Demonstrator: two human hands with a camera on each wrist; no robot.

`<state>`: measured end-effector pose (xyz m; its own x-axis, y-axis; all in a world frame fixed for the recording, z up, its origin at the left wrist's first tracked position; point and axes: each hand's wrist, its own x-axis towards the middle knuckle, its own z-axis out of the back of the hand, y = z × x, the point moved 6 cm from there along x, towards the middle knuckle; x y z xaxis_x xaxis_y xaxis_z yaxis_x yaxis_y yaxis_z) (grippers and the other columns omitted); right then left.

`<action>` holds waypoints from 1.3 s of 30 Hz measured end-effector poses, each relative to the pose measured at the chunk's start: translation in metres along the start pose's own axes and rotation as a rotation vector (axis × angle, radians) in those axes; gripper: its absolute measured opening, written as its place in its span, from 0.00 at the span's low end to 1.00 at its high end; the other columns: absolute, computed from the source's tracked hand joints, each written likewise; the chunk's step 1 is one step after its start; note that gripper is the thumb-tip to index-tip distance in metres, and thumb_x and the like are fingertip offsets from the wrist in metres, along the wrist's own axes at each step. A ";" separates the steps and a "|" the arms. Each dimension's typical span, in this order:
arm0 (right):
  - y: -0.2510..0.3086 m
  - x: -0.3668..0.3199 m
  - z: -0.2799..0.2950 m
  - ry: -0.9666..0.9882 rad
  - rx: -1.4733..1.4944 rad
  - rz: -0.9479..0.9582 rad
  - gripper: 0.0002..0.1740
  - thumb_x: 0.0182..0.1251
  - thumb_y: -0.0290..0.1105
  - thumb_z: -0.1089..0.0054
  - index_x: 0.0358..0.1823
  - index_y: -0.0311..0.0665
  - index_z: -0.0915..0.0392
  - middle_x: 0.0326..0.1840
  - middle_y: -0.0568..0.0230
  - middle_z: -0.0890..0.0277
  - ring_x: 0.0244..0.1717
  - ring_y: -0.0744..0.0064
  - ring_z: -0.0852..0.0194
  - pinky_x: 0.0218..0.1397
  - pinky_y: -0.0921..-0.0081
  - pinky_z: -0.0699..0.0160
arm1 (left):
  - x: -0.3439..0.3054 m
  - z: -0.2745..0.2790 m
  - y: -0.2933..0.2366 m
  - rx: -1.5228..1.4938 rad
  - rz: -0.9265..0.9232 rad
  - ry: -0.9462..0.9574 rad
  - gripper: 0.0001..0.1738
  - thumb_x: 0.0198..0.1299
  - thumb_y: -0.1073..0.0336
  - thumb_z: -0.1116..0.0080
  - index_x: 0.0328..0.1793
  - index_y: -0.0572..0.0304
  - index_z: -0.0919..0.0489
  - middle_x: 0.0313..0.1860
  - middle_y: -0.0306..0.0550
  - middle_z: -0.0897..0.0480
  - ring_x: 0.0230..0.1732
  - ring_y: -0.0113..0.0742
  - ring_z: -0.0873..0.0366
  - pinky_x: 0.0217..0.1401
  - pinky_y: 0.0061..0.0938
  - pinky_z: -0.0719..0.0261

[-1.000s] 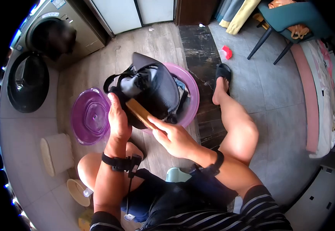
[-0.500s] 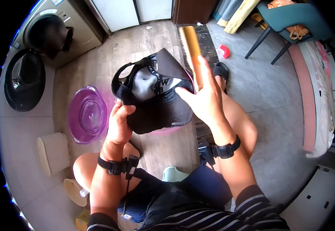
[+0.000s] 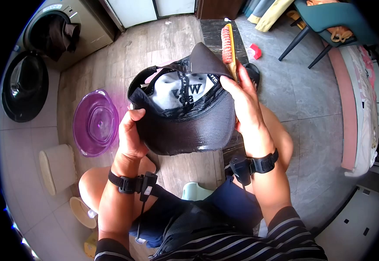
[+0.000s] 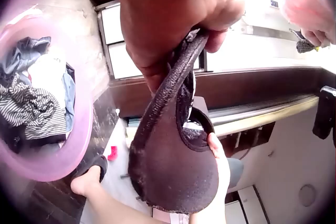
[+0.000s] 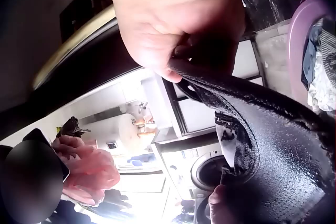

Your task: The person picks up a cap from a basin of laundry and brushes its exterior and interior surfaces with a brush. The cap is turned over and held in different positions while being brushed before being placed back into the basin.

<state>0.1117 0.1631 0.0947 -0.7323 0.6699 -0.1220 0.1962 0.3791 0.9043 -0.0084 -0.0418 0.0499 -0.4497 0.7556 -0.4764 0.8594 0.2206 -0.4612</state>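
Observation:
A dark cap (image 3: 189, 126) with a wet-looking brim is held up between both hands, its light lining with black lettering facing the head camera. My left hand (image 3: 132, 137) pinches the cap's left edge, thumb on the brim. On the other side my right hand (image 3: 247, 104) grips the cap's right edge and also holds a brush (image 3: 227, 45), whose pinkish bristles point left above the fingers. In the left wrist view the left hand (image 4: 173, 19) clasps the brim edge-on; in the right wrist view the right hand (image 5: 178, 19) pinches the brim (image 5: 283, 155).
A purple basin (image 3: 94, 124) stands on the floor at the left. Clothes lie in a pink tub (image 4: 84, 129), seen in the left wrist view. A front-loading washer (image 3: 85, 26) with its door open is at the upper left, a teal chair (image 3: 328, 19) at the upper right.
The right hand has moved from over the cap to its right edge, and the brush has turned upright with it. The cap has been raised and opened toward the head camera.

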 end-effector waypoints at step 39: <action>-0.048 -0.015 -0.039 0.163 -1.324 0.245 0.23 0.70 0.39 0.45 0.66 0.50 0.28 0.29 0.48 0.23 0.30 0.46 0.22 0.34 0.58 0.24 | 0.002 0.020 -0.009 0.577 -0.371 -0.084 0.17 0.60 0.70 0.48 0.56 0.64 0.25 0.51 0.45 0.23 0.53 0.33 0.26 0.60 0.28 0.29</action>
<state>0.0883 0.1100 0.0693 -0.8556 0.5138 0.0633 -0.3702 -0.6926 0.6190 -0.0218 -0.0543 0.0382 -0.7264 0.6378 -0.2559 0.3886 0.0742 -0.9184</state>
